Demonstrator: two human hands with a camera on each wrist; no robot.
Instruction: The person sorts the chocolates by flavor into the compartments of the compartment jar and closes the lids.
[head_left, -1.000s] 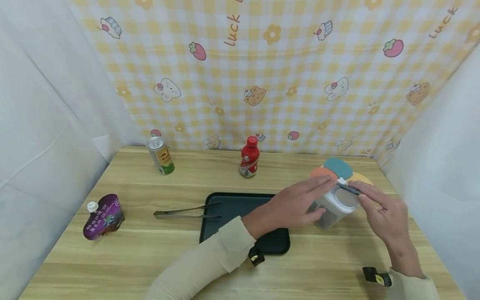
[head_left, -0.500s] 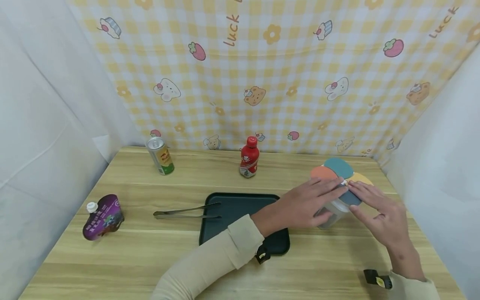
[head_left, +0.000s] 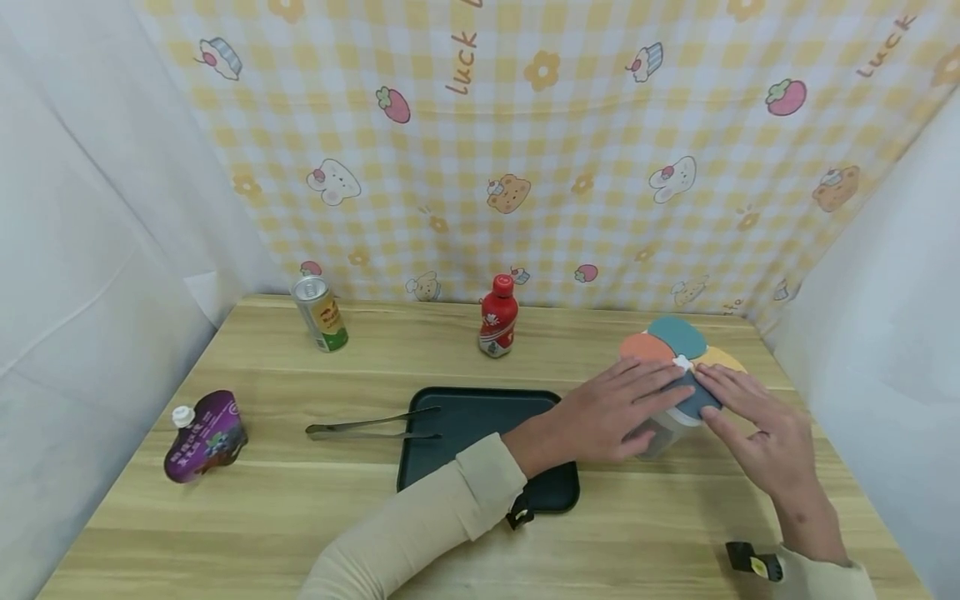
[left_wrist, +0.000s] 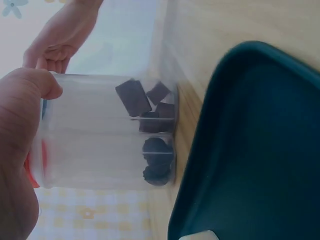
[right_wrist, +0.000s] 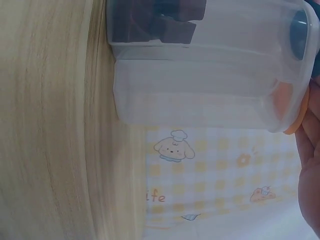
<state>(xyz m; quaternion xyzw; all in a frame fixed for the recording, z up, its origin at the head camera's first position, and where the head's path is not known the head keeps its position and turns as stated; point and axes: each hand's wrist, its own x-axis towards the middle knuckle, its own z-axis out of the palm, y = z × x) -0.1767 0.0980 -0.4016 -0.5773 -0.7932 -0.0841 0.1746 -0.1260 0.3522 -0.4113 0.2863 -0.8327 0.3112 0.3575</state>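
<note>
A clear plastic storage container (left_wrist: 95, 135) with compartments stands at the right of the table. Petal-shaped flaps top it: a teal flap (head_left: 677, 337), an orange, a yellow and a dark blue flap (head_left: 693, 398). My left hand (head_left: 600, 408) lies across the top from the left, fingers straight. From the right, my right hand (head_left: 765, 433) rests extended fingers on the lid, near the dark blue and yellow flaps. Dark brown square pieces (left_wrist: 133, 97) and dark round pieces (left_wrist: 157, 160) lie in the bottom of separate compartments, as the left wrist view shows.
A dark tray (head_left: 480, 417) lies beneath my left forearm, with metal tongs (head_left: 360, 429) reaching over its left edge. Along the back stand a can (head_left: 321, 315) and a red bottle (head_left: 499, 317). A purple spouted pouch (head_left: 208, 437) lies at the left.
The dark blue flap, raised a second ago, has gone down flat onto the container. My left hand has shifted slightly right, and the right hand's fingers have lowered with the flap.
</note>
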